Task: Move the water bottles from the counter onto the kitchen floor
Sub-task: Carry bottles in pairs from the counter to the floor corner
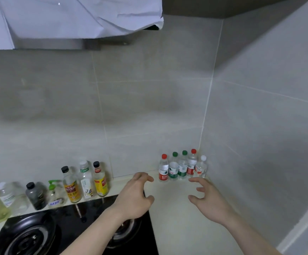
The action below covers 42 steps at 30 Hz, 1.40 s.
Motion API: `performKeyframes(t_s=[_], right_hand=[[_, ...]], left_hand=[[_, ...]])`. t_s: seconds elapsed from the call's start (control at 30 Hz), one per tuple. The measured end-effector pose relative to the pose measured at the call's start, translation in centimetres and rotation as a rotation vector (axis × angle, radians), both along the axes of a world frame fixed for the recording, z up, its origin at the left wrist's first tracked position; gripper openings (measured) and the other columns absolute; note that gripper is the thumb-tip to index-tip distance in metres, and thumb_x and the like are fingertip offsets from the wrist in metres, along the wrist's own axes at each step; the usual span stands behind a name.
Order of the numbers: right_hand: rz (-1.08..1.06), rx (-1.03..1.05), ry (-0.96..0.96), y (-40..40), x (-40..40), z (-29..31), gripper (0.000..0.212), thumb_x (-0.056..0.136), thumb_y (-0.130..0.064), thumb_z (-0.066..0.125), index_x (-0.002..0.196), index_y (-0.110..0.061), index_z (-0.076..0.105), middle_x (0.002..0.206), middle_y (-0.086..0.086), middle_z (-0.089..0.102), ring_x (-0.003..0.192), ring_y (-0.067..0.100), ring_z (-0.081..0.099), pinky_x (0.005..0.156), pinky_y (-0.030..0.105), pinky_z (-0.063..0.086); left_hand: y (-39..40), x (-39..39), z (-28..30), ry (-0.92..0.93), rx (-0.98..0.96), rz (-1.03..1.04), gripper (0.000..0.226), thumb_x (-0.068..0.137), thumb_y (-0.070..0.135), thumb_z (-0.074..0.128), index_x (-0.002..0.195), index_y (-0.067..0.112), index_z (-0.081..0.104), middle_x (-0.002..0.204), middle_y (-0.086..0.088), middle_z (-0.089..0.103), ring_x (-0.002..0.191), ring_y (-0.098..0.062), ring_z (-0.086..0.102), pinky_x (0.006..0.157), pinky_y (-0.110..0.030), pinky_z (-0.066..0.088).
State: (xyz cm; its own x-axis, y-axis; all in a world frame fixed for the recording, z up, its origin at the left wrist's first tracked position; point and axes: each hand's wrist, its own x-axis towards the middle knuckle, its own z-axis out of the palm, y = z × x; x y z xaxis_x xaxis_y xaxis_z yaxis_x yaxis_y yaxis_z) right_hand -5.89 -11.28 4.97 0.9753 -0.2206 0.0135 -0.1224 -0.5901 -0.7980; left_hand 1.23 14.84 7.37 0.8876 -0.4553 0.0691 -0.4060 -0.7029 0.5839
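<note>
Grey tiled walls meet behind five water bottles on the counter. Left hand and right hand reach, fingers wide, holding nothing.

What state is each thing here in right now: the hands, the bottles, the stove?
Left hand: open, empty, reaching.
Right hand: open, empty, reaching.
Five small clear plastic water bottles: upright, capped, in the counter corner, untouched.
Black gas stove: no flame visible.
Yellow-labelled sauce bottles: upright, capped, along the wall.

Both hands empty, fingers curled apart: left hand and right hand extended forward, palms facing.
</note>
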Motion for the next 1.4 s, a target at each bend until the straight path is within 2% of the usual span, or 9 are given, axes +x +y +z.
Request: performKeyframes(t_s=[0.3,0.5,0.67,0.77,0.87,0.97,1.23,1.3,1.4], right_hand=[[0.039,-0.138,0.117,-12.4,9.9,-3.9,0.061,0.084,-0.017,0.071,0.139,-0.032,0.048,0.142,-0.005,0.042,0.12,0.018,0.058,0.097,0.031,0.05],[0.033,-0.206,0.187,-16.6,16.5,-6.1,0.074,0.083,-0.019,0.067,0.151,-0.026,0.038,0.152,0.003,0.036,0.134,0.023,0.049,0.105,0.031,0.044],[-0.007,-0.224,0.237,-18.0,20.4,-8.0,0.083,0.087,-0.021,0.064,0.159,-0.022,0.022,0.16,0.002,0.022,0.138,0.025,0.048,0.108,0.034,0.045],[-0.01,-0.22,0.27,-18.6,21.9,-9.6,0.091,0.085,-0.018,0.06,0.162,-0.024,0.013,0.165,-0.004,0.011,0.137,0.024,0.048,0.105,0.033,0.047],[-0.007,-0.239,0.298,-19.3,23.3,-10.7,0.095,0.082,-0.016,0.06,0.162,-0.027,0.01,0.166,-0.011,0.003,0.142,0.021,0.044,0.108,0.033,0.046],[-0.022,-0.294,0.315,-20.2,25.2,-11.8,0.097,0.078,-0.021,0.065,0.161,-0.024,0.015,0.166,-0.006,0.007,0.146,0.019,0.037,0.114,0.033,0.04],[0.016,-0.427,0.362,-21.7,29.5,-13.5,0.102,0.069,-0.027,0.067,0.159,-0.026,0.021,0.163,0.002,0.022,0.147,0.023,0.036,0.116,0.037,0.039],[0.008,-0.439,0.337,-21.6,30.0,-14.1,0.097,0.075,-0.024,0.066,0.16,-0.025,0.02,0.161,0.003,0.025,0.146,0.024,0.037,0.116,0.035,0.038],[-0.036,-0.508,0.241,-21.4,30.0,-14.4,0.072,0.082,-0.026,0.066,0.149,-0.024,0.04,0.14,0.002,0.045,0.126,0.023,0.055,0.105,0.031,0.046]], left_hand=[[-11.7,8.9,-3.5,0.235,0.121,0.133,0.066,0.08,0.025,0.062,0.143,0.023,0.041,0.146,0.008,0.031,0.114,-0.018,0.059,0.097,-0.03,0.049],[-16.0,13.6,-4.0,0.248,0.27,0.166,0.063,0.092,0.016,0.055,0.15,0.01,0.031,0.155,-0.007,0.025,0.137,-0.026,0.042,0.111,-0.039,0.041],[-17.3,19.5,-6.8,0.247,0.393,0.229,0.074,0.083,0.025,0.062,0.149,0.017,0.028,0.151,-0.001,0.021,0.127,-0.032,0.054,0.098,-0.04,0.05],[-17.5,27.0,-14.0,0.25,0.466,0.23,0.071,0.071,0.026,0.051,0.14,0.021,0.035,0.141,-0.003,0.025,0.134,-0.035,0.045,0.089,-0.041,0.052],[-18.3,27.3,-13.0,0.236,0.529,0.191,0.079,0.074,0.02,0.052,0.149,0.024,0.027,0.156,-0.004,0.015,0.136,-0.034,0.043,0.093,-0.041,0.052],[-20.0,25.0,-9.2,0.237,0.55,0.19,0.084,0.081,0.01,0.057,0.155,0.021,0.018,0.166,0.002,-0.001,0.134,-0.032,0.048,0.097,-0.039,0.051],[-22.0,28.5,-12.0,0.221,0.654,0.14,0.087,0.088,0.017,0.062,0.159,0.022,0.012,0.168,0.005,-0.008,0.136,-0.032,0.046,0.105,-0.042,0.048],[-22.4,29.0,-12.9,0.218,0.664,0.129,0.087,0.088,0.016,0.062,0.159,0.021,0.012,0.168,0.004,-0.008,0.135,-0.033,0.048,0.104,-0.043,0.049],[-22.5,29.1,-13.9,0.179,0.599,0.167,0.079,0.085,0.007,0.064,0.153,0.015,0.026,0.162,0.0,0.011,0.124,-0.035,0.055,0.099,-0.043,0.052]])
